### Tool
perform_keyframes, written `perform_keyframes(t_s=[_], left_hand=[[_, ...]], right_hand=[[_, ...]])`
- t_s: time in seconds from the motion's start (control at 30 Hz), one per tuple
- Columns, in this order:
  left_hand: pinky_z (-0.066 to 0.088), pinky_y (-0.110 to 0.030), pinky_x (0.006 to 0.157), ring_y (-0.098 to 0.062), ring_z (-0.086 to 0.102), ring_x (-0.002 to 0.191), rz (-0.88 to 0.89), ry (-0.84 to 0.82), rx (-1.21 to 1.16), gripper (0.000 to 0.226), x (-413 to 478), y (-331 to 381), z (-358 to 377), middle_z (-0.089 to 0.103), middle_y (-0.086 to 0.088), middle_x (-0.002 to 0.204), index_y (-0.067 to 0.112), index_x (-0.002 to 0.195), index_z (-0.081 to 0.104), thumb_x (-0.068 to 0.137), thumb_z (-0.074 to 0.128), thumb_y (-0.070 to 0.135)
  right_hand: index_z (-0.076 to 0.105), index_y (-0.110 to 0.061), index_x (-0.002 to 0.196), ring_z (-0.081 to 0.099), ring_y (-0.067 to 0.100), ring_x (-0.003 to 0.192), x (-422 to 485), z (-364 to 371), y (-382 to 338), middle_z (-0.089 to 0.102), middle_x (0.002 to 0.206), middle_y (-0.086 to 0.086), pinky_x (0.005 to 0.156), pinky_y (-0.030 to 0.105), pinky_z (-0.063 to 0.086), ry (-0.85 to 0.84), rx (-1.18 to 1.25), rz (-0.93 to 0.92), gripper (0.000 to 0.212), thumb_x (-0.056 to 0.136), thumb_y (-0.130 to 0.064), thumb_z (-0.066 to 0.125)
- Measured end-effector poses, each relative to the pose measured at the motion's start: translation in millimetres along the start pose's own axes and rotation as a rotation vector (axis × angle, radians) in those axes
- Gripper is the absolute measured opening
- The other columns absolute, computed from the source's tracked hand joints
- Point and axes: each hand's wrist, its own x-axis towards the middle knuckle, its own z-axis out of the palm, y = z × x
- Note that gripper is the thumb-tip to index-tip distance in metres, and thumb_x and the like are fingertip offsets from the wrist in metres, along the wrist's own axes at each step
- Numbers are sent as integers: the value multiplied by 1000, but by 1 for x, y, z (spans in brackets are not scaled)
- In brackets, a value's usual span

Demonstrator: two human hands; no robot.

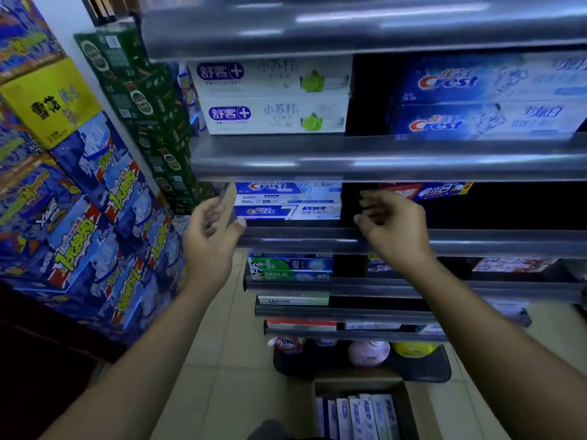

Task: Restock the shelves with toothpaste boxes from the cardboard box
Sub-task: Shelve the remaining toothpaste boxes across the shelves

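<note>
A: How are the hands set?

B: Both arms reach up and forward to the third shelf rail (301,241) down. The left hand (211,239) is at the left end of a Crest stack (287,201). Its thumb stretches toward the rail and its fingers are half bent and relaxed, gripping nothing I can see. A blurred grey strip sits by its fingertips, and I cannot tell whether they touch it.

A: And the right?

B: The right hand (392,225) hovers at the stack's right end, before a dark gap. Its back faces the camera, and the fingers are loosely curled with nothing visible in them.

A: The stack itself?

B: Three long, flat cartons, glossy blue and white, lying face out one on another behind the rail.

A: Materials?

B: The rails are smooth grey metal with bright glare streaks. The floor (235,360) is pale beige tile.

A: Where is the stock?

B: The cardboard box (355,383), plain brown, sits open on the floor, near, below the hands. Toothpaste boxes (359,417) stand on end inside, roughly six, white and blue.

A: One shelf up?

B: Two white lime-print boxes (273,96) on the left and two blue Crest cartons (489,100) on the right, each pair stacked.

A: Far left?

B: Piled blue printed cartons (95,217), one yellow carton (47,100), and green cartons (136,100) by the shelf's end.
</note>
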Motion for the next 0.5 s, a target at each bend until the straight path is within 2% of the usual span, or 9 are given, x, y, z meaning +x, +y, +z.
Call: perform_keyframes(t_s=[0.07, 0.17, 0.27, 0.37, 0.43, 0.5], left_hand=[[51, -35, 90, -14, 63, 105, 98, 29, 39, 34, -45, -9, 1, 64, 15, 111, 47, 116, 58, 87, 72, 37], [49, -26, 84, -15, 63, 100, 39, -79, 104, 31, -117, -34, 14, 64, 16, 106, 47, 114, 59, 88, 71, 35], [48, -18, 76, -12, 64, 87, -189, -173, 174, 34, -189, -66, 37, 67, 18, 94, 52, 106, 61, 81, 75, 34], [48, -17, 67, -13, 63, 74, -459, -255, 271, 31, -259, -110, 60, 69, 13, 81, 50, 95, 64, 73, 77, 32], [51, -25, 68, -11, 65, 70, -625, -379, 373, 28, -300, -142, 73, 70, 13, 77, 47, 92, 64, 67, 75, 43], [54, -33, 72, -9, 67, 70, -782, -494, 461, 32, -336, -175, 90, 70, 14, 77, 45, 93, 63, 63, 70, 53]], right_hand=[[74, -14, 113, 68, 7, 79, -29, -16, 17, 72, 91, -6, 75, 13, 54, 33, 8, -114, 25, 88, -15, 74], [76, -15, 105, 67, 0, 76, -74, -32, 53, 72, 85, -10, 73, 12, 51, 14, 34, -85, 17, 90, -19, 71], [74, -21, 105, 68, -3, 76, -123, -37, 108, 70, 83, -15, 71, 12, 52, -86, 52, 83, 18, 90, -12, 73], [74, -26, 96, 71, 12, 74, -175, -36, 177, 73, 79, -8, 70, 27, 57, -212, 35, 340, 20, 88, -8, 73], [75, -22, 89, 72, 19, 79, -210, -31, 225, 76, 84, -1, 75, 32, 56, -318, -17, 489, 15, 86, -7, 72], [76, -17, 90, 71, 22, 81, -245, -22, 273, 77, 90, 10, 78, 30, 54, -380, -32, 643, 17, 83, -1, 74]])
